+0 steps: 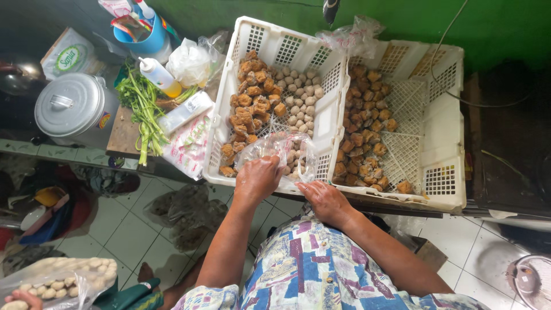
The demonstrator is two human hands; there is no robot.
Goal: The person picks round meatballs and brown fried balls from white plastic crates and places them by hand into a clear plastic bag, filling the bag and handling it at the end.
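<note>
— Two hands at the left crate point(221, 138), yours: what does each have?

— Your left hand point(257, 179) is closed on the clear plastic bag point(281, 150) at the crate's near edge, gripping its mouth. Your right hand point(326, 200) lies flat and open on the crate's near rim, holding nothing.

— How will that bag handle?

— Limp, thin and probably slick; it looks light with only a few pale balls point(301, 97) inside. Pinch it at the bunched mouth, not the film. The brown fried pieces point(248, 109) likely crumble.
</note>
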